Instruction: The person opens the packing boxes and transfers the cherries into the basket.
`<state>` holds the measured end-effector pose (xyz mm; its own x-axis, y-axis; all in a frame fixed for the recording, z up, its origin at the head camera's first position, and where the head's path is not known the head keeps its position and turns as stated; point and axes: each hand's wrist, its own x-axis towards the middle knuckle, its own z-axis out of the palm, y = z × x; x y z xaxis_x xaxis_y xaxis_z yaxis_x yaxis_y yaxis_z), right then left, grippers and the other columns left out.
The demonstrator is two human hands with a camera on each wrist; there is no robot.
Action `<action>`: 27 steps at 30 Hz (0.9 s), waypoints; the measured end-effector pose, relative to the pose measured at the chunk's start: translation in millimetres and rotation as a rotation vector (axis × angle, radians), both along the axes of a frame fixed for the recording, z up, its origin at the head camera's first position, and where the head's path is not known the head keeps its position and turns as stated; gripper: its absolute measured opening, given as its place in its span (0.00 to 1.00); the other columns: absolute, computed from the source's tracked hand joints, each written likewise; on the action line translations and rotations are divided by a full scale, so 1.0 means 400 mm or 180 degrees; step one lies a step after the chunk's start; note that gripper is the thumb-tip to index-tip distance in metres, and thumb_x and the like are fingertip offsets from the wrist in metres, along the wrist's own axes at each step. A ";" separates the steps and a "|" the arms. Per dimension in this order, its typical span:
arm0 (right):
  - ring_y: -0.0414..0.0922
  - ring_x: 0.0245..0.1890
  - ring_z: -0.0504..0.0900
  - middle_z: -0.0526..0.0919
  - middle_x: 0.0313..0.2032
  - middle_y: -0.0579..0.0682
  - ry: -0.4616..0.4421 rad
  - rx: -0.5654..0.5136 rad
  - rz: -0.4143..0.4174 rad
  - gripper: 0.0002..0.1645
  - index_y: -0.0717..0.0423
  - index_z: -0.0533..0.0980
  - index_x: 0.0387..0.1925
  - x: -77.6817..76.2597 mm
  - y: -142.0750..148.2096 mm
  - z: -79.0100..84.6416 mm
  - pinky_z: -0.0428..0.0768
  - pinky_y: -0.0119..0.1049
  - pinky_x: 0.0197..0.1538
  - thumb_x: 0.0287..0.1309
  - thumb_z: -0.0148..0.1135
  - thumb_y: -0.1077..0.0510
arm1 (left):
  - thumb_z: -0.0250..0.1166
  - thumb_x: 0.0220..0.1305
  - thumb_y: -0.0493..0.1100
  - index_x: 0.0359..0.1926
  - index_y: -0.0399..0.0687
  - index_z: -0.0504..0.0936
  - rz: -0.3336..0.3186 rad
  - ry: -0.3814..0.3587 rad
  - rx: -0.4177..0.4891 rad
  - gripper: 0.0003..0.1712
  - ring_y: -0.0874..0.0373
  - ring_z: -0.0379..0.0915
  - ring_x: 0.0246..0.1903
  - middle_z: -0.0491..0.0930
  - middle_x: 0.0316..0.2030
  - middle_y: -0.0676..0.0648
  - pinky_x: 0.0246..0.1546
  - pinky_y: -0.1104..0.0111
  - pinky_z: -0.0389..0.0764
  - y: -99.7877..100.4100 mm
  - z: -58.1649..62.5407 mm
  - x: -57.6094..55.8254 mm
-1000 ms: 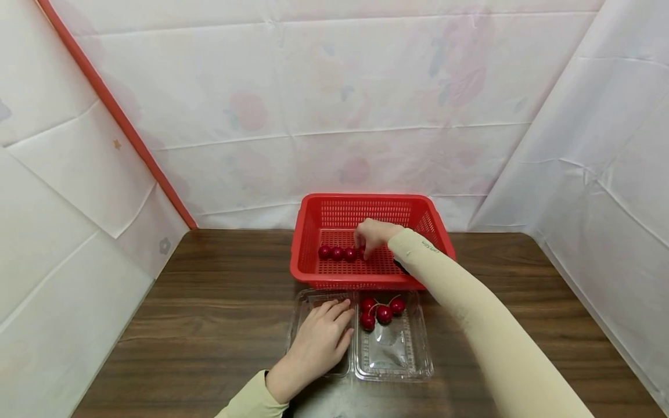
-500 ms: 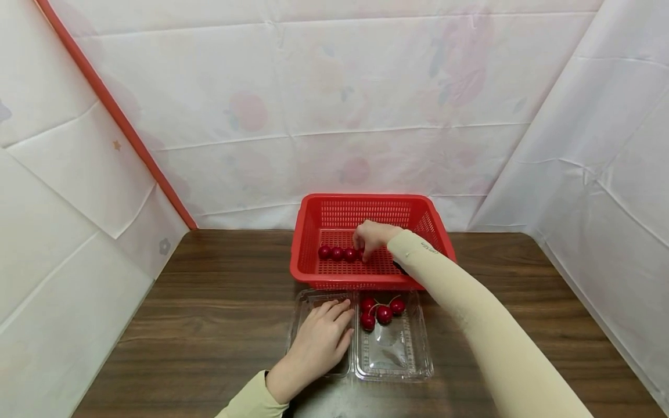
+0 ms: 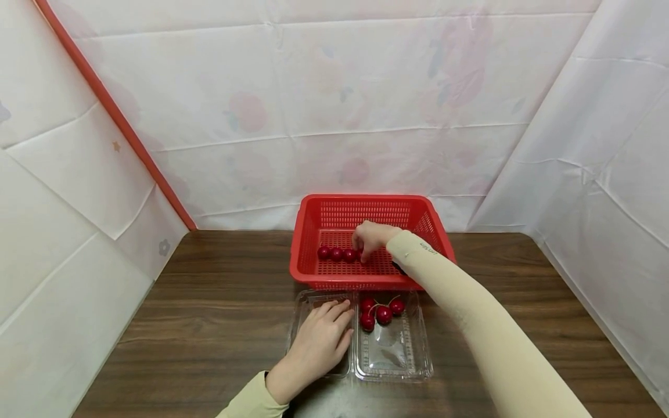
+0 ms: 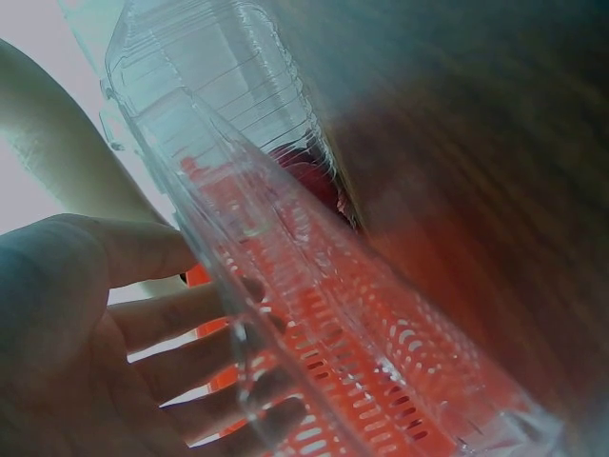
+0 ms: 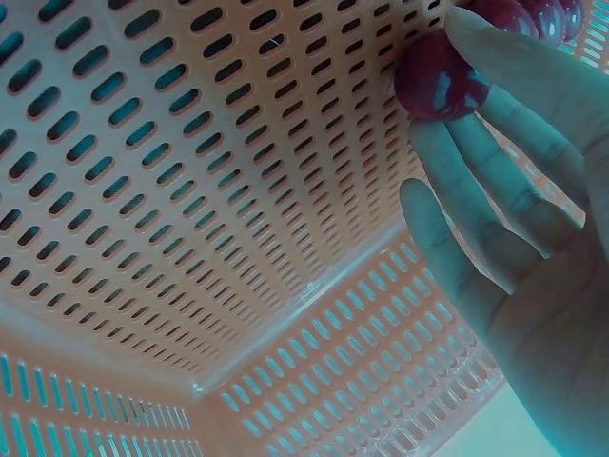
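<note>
In the head view, my right hand (image 3: pixel 372 238) reaches down into a red plastic basket (image 3: pixel 371 283). Its thumb and fingers pinch a dark red cherry (image 5: pixel 438 78), clearest in the right wrist view, at the basket floor. To the left of that cherry, three more cherries (image 3: pixel 337 254) lie in a row. My left hand (image 3: pixel 316 342) rests with its fingers extended on the left half of a clear plastic clamshell box (image 3: pixel 394 374). The left wrist view has those fingers against the clear plastic edge. Several cherries with stems (image 3: pixel 384 314) sit in the right half.
Both box halves lie in front of the basket on a dark wooden table (image 3: pixel 209 325). White printed sheets (image 3: pixel 251 116) hang behind and at both sides, with a red strip (image 3: pixel 115 113) at the left corner.
</note>
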<state>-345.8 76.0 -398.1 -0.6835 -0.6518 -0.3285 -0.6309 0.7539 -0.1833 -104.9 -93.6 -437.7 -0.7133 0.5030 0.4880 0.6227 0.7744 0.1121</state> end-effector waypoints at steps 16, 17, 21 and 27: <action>0.37 0.32 0.80 0.84 0.34 0.42 0.0111 -0.0058 -0.0048 0.08 0.45 0.82 0.37 0.015 0.012 0.046 0.80 0.35 0.38 0.58 0.63 0.48 | 0.65 0.58 0.47 0.47 0.46 0.83 -0.0010 -0.0021 -0.0022 0.17 0.50 0.76 0.50 0.81 0.51 0.45 0.47 0.58 0.76 0.001 -0.006 -0.008; 0.37 0.32 0.80 0.83 0.34 0.42 0.0125 -0.0071 -0.0048 0.07 0.44 0.82 0.36 0.016 0.013 0.050 0.80 0.35 0.38 0.58 0.63 0.48 | 0.65 0.58 0.47 0.47 0.46 0.83 -0.0013 -0.0027 -0.0025 0.17 0.50 0.76 0.50 0.81 0.51 0.45 0.47 0.58 0.77 0.001 -0.005 -0.008; 0.36 0.30 0.80 0.83 0.32 0.40 0.0146 -0.0096 -0.0045 0.06 0.43 0.82 0.35 0.021 0.016 0.067 0.80 0.34 0.37 0.58 0.63 0.48 | 0.65 0.58 0.47 0.47 0.46 0.83 -0.0019 -0.0048 -0.0043 0.17 0.50 0.76 0.50 0.81 0.51 0.45 0.47 0.58 0.77 0.001 -0.004 -0.007; 0.36 0.31 0.80 0.83 0.31 0.40 0.0191 -0.0148 -0.0006 0.06 0.43 0.82 0.36 0.039 0.020 0.099 0.80 0.35 0.39 0.58 0.63 0.48 | 0.65 0.58 0.47 0.48 0.46 0.83 -0.0006 -0.0063 -0.0065 0.18 0.50 0.75 0.51 0.81 0.52 0.46 0.48 0.58 0.76 0.001 0.000 -0.008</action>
<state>-330.3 84.0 -358.5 -0.7023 -0.6642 -0.2562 -0.6404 0.7466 -0.1802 -108.0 -93.4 -437.6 -0.7217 0.5142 0.4634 0.6221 0.7754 0.1085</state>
